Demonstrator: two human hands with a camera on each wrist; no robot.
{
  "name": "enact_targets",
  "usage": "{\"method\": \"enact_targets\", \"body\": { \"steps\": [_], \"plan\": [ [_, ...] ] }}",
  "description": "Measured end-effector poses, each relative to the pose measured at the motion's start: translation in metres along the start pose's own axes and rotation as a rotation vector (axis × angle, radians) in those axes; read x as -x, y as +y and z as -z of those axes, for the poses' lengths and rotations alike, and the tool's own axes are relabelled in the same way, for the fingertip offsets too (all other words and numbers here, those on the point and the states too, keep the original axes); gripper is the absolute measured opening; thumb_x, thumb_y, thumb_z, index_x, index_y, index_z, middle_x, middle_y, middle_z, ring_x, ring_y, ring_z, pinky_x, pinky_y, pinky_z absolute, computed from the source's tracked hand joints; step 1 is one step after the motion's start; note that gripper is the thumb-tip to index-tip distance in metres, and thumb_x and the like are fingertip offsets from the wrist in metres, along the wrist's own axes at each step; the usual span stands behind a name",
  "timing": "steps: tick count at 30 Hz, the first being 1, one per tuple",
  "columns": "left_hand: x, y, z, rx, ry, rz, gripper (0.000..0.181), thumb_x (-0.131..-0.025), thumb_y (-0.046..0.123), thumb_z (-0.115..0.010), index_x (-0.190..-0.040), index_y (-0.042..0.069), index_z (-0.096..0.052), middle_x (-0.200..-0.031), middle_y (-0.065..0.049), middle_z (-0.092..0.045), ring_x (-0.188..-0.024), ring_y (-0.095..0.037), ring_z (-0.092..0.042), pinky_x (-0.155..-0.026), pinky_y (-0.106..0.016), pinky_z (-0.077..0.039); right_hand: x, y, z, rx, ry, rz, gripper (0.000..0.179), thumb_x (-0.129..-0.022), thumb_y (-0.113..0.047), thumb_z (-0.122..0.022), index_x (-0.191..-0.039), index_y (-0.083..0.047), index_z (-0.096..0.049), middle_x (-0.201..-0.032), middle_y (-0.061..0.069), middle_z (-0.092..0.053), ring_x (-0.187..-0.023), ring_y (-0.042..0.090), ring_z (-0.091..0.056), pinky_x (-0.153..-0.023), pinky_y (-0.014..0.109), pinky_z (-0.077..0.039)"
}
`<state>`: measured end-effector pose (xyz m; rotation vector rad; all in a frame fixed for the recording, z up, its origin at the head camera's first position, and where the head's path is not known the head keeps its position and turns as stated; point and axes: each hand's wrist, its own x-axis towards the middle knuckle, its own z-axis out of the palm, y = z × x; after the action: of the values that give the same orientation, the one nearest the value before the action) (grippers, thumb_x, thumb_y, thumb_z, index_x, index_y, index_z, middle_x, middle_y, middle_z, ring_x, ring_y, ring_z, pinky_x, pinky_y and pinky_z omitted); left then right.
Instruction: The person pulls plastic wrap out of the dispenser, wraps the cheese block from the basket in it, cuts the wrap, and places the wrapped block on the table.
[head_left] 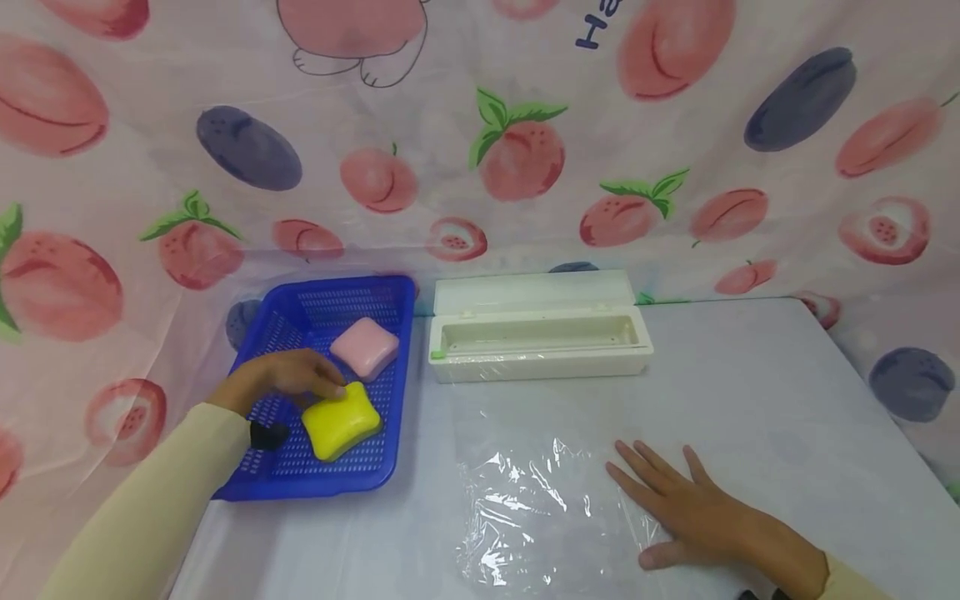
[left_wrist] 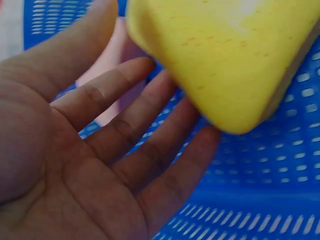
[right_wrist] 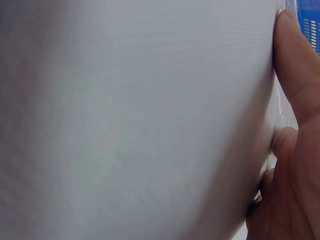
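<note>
A yellow sponge point(head_left: 341, 422) with small pores lies in the blue plastic basket point(head_left: 392, 467), in front of a pink sponge point(head_left: 365, 348). At the yellow sponge's near-left corner is my left hand point(head_left: 303, 375); in the left wrist view its fingers point(left_wrist: 125, 127) are nearly straight, tips right at the sponge's edge, thumb apart from them. A sheet of clear cling film point(head_left: 525, 500) stretches over the white table toward me from a white dispenser box point(head_left: 540, 367). My right hand point(head_left: 693, 512) rests on the film's right edge, fingers spread.
The dispenser's lid point(head_left: 532, 292) stands raised at the back, with a small green piece point(head_left: 438, 355) at the box's left end. Behind the table point(head_left: 765, 400) hangs a fruit-printed cloth point(head_left: 450, 150). The basket's raised rim surrounds the sponges.
</note>
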<state>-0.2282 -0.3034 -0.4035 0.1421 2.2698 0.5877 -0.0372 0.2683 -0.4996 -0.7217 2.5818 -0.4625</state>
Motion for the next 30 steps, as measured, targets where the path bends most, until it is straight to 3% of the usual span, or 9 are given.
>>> {"method": "enact_targets", "body": {
  "steps": [3,11,17,20,25,30],
  "plan": [
    [-0.005,-0.002,-0.005,0.035,-0.025,0.035,0.053,-0.093,0.038,-0.074,-0.129,0.001,-0.064,-0.116,-0.011,-0.069,-0.1,-0.025,-0.066,-0.091,-0.05,-0.059,0.0,0.0,0.001,0.028,0.007,0.012,0.115,-0.072,-0.086,-0.06,-0.164,-0.03,-0.02,-0.174,0.005,-0.005,-0.157,0.04,-0.007,-0.107,0.086,-0.001],
    [-0.01,-0.002,-0.011,0.034,0.016,0.083,0.038,-0.09,0.034,-0.077,-0.114,0.006,-0.067,-0.107,-0.01,-0.068,-0.094,-0.025,-0.065,-0.087,-0.045,-0.061,0.0,-0.003,0.005,0.058,0.024,0.037,0.113,-0.074,-0.086,-0.058,-0.164,-0.028,-0.021,-0.173,0.006,-0.007,-0.156,0.041,-0.01,-0.107,0.087,-0.006],
    [0.008,0.006,-0.003,0.037,0.034,-0.007,0.035,-0.092,0.032,-0.075,-0.109,0.005,-0.063,-0.102,-0.011,-0.066,-0.09,-0.025,-0.065,-0.084,-0.044,-0.062,0.0,-0.007,0.006,0.041,0.001,0.021,0.115,-0.072,-0.086,-0.06,-0.164,-0.028,-0.022,-0.173,0.006,-0.007,-0.157,0.042,-0.009,-0.107,0.086,-0.003],
    [0.026,0.012,0.005,0.03,0.127,-0.072,0.033,-0.093,0.032,-0.074,-0.107,0.005,-0.061,-0.097,-0.01,-0.063,-0.088,-0.024,-0.063,-0.08,-0.041,-0.062,-0.001,-0.007,0.008,0.029,-0.01,0.01,0.117,-0.071,-0.086,-0.061,-0.164,-0.028,-0.021,-0.173,0.008,-0.007,-0.157,0.043,-0.009,-0.107,0.087,-0.002],
    [0.066,0.029,0.011,0.016,0.375,-0.137,0.031,-0.096,0.032,-0.071,-0.1,0.006,-0.055,-0.09,-0.01,-0.055,-0.082,-0.026,-0.058,-0.07,-0.033,-0.057,-0.001,-0.007,0.01,0.03,-0.031,-0.02,0.119,-0.069,-0.088,-0.061,-0.164,-0.029,-0.02,-0.174,0.007,-0.005,-0.157,0.043,-0.007,-0.108,0.086,0.001],
    [0.101,0.053,-0.008,0.017,0.589,-0.163,0.035,-0.1,0.04,-0.063,-0.103,0.007,-0.051,-0.098,-0.016,-0.061,-0.079,-0.027,-0.059,-0.066,-0.032,-0.053,0.0,-0.008,0.012,0.031,-0.044,-0.029,0.119,-0.069,-0.086,-0.062,-0.164,-0.029,-0.02,-0.174,0.007,-0.006,-0.157,0.043,-0.007,-0.109,0.085,0.001]
  ]
}}
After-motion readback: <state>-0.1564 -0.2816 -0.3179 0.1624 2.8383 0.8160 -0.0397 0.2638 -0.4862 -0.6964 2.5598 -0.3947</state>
